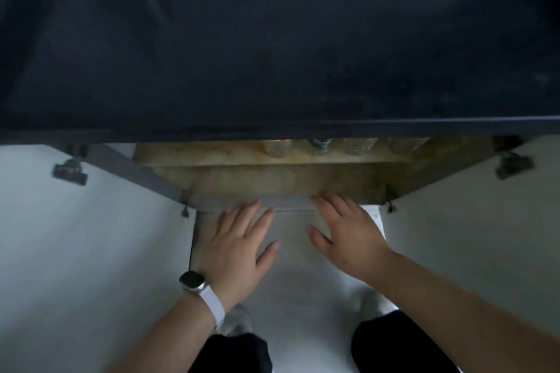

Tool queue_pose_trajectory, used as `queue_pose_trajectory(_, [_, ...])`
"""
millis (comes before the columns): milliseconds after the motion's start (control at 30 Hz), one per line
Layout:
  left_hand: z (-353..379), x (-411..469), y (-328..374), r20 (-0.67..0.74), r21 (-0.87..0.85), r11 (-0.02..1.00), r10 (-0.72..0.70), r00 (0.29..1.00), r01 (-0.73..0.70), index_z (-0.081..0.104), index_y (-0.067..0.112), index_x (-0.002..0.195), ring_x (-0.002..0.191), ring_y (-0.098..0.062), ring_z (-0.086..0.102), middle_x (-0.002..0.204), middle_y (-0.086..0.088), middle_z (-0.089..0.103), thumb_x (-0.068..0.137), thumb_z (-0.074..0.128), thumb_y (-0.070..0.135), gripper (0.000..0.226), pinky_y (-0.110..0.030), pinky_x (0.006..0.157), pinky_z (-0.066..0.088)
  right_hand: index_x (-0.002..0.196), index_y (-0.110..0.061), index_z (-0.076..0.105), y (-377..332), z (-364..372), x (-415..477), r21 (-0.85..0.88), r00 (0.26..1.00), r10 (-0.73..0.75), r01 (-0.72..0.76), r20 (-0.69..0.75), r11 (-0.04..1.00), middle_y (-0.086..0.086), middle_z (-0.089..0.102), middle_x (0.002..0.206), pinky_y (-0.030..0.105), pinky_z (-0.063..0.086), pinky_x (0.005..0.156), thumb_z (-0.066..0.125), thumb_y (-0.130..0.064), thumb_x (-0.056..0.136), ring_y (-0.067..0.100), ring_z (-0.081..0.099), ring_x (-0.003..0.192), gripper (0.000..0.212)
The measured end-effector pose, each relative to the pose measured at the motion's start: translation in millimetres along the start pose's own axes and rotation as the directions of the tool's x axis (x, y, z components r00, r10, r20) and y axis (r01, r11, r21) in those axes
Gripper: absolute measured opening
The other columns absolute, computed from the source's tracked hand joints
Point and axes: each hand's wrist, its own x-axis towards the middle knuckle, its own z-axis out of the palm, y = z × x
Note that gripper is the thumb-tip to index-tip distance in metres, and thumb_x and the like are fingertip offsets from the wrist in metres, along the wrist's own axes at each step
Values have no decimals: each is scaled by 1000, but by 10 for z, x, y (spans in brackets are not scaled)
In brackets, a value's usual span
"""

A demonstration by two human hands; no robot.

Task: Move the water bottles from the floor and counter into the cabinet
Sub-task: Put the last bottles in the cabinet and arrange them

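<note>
It looks like a home kitchen: a dark tabletop (272, 39) overhangs a base cabinet (272, 182), whose two white doors (91, 236) stand open below it on metal hinges (69, 172). Just under the tabletop, bottles (321, 145) line a wooden shelf (212, 156); farther below lies a pale floor (303, 281).

I wear a dark-faced square watch (192, 279) on a white strap (213, 307) at my left wrist, black trousers (242, 354), and pale footwear (375, 304).

No text, brand or number can be read. Red and green label patches are seen on two water bottles (321, 146) at the upper middle of the frame, but they are too blurred to be made out. The watch (191, 280) face, lower left of centre, is shown dark.
</note>
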Motion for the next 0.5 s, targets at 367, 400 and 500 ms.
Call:
queue_pose_trajectory(367, [-1349, -253, 178, 213, 66, 998, 7, 977, -21, 63, 16, 135, 128, -37, 55, 139, -14, 60, 90, 45, 46, 56, -56, 104, 45, 145, -24, 38, -848, -1138, -665, -212, 988, 121, -99, 95, 972, 1, 43, 147, 40, 35, 106, 35, -56, 94, 24, 37, 136, 60])
queue_pose_trajectory(400, [-1450, -266, 166, 225, 73, 997, 3, 974, -20, 63, 16, 135, 127, -38, 55, 139, -14, 59, 91, 48, 45, 55, -57, 104, 44, 146, -24, 37, -919, -1206, -728, -222, 986, 136, -113, 92, 968, 1, 41, 148, 40, 33, 107, 37, -55, 95, 24, 35, 137, 59])
queue_pose_trajectory(500, [-1738, -345, 84, 254, 91, 996, -10, 967, -13, 61, 14, 135, 127, -39, 55, 140, -16, 58, 91, 62, 38, 50, -57, 105, 43, 144, -23, 38, -1128, -1394, -906, -228, 980, 183, -160, 82, 960, 1, 43, 146, 42, 33, 107, 40, -54, 96, 25, 37, 135, 57])
